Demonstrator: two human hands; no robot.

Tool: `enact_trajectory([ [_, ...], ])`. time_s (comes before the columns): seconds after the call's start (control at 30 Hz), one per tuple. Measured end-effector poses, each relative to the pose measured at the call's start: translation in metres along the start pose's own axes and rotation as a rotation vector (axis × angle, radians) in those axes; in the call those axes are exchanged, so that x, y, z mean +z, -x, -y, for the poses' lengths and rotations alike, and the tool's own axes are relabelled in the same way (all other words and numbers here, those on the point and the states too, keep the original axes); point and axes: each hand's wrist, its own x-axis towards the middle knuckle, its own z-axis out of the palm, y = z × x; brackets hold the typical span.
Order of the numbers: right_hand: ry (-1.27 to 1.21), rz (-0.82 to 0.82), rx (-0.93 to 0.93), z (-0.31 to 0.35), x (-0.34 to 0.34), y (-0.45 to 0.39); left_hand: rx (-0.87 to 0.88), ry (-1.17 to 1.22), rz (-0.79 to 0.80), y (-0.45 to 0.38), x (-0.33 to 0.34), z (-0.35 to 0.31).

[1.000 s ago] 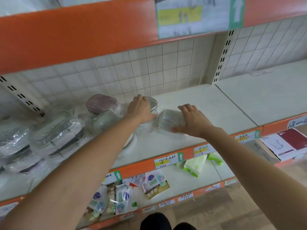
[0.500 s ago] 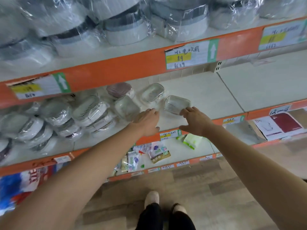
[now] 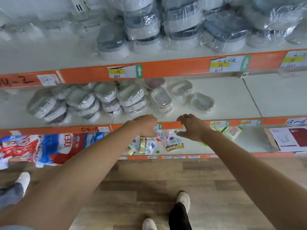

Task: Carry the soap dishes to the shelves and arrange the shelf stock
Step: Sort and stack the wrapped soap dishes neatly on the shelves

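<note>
Clear plastic-wrapped soap dishes lie on the middle white shelf [image 3: 224,95]. One single dish [image 3: 202,101] sits furthest right, another [image 3: 181,88] behind it, and a stacked one [image 3: 161,99] to their left. Further left stand wrapped stacks of white and grey soap dishes [image 3: 93,102]. My left hand [image 3: 146,125] hangs in front of the shelf's orange edge, fingers loosely curled, holding nothing. My right hand [image 3: 191,128] is beside it, fingers relaxed and apart, empty as well. Both hands are clear of the dishes.
The upper shelf holds larger wrapped grey and white containers [image 3: 182,27]. Below, small sachets [image 3: 159,143] and a red and blue bag [image 3: 33,148] lie on the lower shelf. Another person's shoe [image 3: 23,180] stands at the left on the wooden floor.
Both hands have let go of the soap dishes and pulled back off the shelf to its front edge. The view has backed away and risen, bringing the upper shelf into sight.
</note>
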Motion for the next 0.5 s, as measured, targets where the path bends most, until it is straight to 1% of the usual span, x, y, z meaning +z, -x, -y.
enact_trajectory([
  [0.13,-0.006,-0.015,-0.041,0.047,-0.01,0.013,-0.002,0.004,-0.017,0.049,-0.006,0.019],
  [0.37,0.032,-0.041,-0.127,0.135,-0.023,0.038,-0.039,0.1,-0.157,0.148,-0.025,0.058],
  [0.5,0.076,-0.064,-0.166,0.178,-0.04,0.047,-0.044,0.113,-0.244,0.197,-0.034,0.075],
])
